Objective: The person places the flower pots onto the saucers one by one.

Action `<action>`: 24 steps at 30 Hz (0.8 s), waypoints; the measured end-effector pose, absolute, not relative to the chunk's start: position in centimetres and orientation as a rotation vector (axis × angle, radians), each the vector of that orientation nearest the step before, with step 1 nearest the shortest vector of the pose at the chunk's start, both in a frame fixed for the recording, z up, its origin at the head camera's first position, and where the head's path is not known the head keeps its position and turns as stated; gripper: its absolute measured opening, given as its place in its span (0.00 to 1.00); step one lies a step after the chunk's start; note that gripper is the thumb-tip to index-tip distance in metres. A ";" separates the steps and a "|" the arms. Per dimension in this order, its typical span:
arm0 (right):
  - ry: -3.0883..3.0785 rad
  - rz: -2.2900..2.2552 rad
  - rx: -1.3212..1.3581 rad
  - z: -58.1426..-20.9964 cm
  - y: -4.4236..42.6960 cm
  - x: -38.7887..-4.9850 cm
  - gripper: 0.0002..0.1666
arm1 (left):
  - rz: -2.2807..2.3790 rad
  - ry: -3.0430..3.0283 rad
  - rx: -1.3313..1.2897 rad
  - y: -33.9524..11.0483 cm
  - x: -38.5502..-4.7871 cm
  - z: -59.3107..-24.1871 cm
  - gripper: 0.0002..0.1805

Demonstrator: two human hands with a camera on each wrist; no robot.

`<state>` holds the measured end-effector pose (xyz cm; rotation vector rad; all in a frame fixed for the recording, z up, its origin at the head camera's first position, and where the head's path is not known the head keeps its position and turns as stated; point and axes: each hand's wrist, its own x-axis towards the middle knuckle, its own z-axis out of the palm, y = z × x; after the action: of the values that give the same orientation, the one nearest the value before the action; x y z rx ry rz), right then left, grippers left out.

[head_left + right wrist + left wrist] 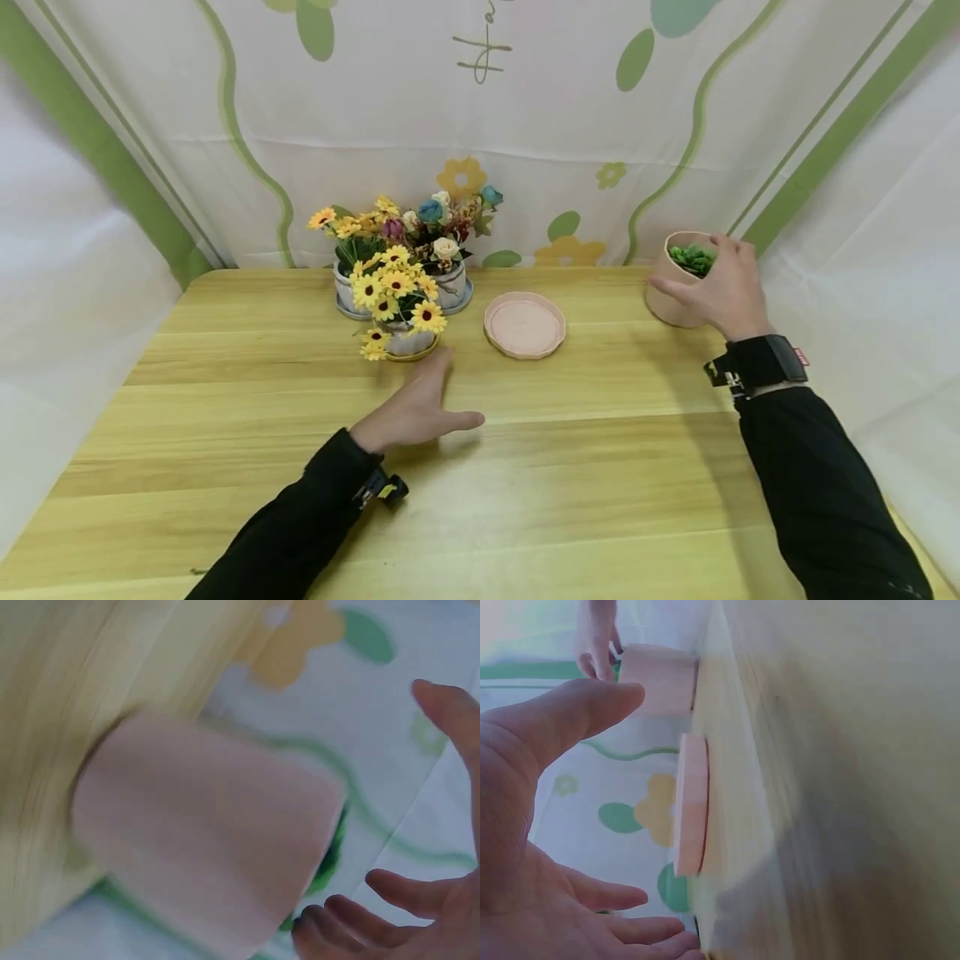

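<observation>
At the table's far right stands a pink pot (671,304) with a green succulent (693,260) inside. My right hand (727,287) is over its rim, thumb on the near left side and fingers at the far right. In the right wrist view, thumb and fingers are spread apart above the pot (210,825), not curled round it. My left hand (416,404) is held low over the table, thumb stretched out, holding nothing. Just beyond its fingertips is a pot of yellow daisies (408,340). A round pink saucer (525,325) lies between the hands, farther back.
Behind the daisies stand a pot of orange-yellow flowers (345,287) and a pot of mixed roses (450,287), both on saucers. A printed white curtain (555,108) hangs along the back edge of the wooden table (570,500). White cloth (885,317) closes the right side.
</observation>
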<state>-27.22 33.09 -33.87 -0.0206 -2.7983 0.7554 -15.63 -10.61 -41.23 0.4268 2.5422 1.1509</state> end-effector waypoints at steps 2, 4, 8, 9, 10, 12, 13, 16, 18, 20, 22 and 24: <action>-2.787 0.706 -0.063 -34.3 34.1 -27.0 0.67 | 1.131 2.557 0.426 -9.6 -16.5 -41.3 0.64; -2.767 0.670 -0.083 -34.7 34.8 -26.8 0.61 | 1.128 2.565 0.427 -8.7 -17.4 -41.4 0.64; -2.763 0.572 -0.119 -35.5 35.6 -26.6 0.49 | 1.130 2.589 0.436 -7.4 -18.8 -41.8 0.63; -2.767 0.550 -0.125 -35.6 35.7 -26.5 0.48 | 1.129 2.594 0.436 -7.2 -19.1 -41.9 0.63; -2.770 0.533 -0.129 -35.8 35.8 -26.6 0.47 | 1.128 2.599 0.433 -7.0 -19.3 -42.0 0.63; -2.766 0.508 -0.128 -36.0 35.8 -26.7 0.46 | 1.118 2.608 0.420 -6.6 -19.8 -42.3 0.64; -2.756 0.505 -0.126 -36.1 35.8 -26.8 0.45 | 1.112 2.614 0.412 -6.4 -20.0 -42.4 0.64; -2.727 0.498 -0.112 -36.3 35.8 -27.0 0.44 | 1.094 2.619 0.395 -6.0 -20.4 -42.7 0.64; -2.705 0.491 -0.106 -36.5 36.0 -27.1 0.44 | 1.083 2.624 0.395 -5.8 -20.6 -42.8 0.63; -2.682 0.481 -0.090 -36.8 36.2 -27.3 0.43 | 1.070 2.628 0.407 -5.6 -20.7 -42.9 0.63; -2.657 0.453 -0.079 -37.1 36.5 -27.5 0.43 | 1.061 2.632 0.426 -5.4 -20.8 -42.9 0.62; -2.629 0.425 -0.066 -37.3 36.8 -27.7 0.43 | 1.052 2.639 0.444 -5.2 -20.9 -42.8 0.62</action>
<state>-27.68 36.85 -37.30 -0.0657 -2.6286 0.4254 -20.91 -5.19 -42.82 0.4442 2.6387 1.0521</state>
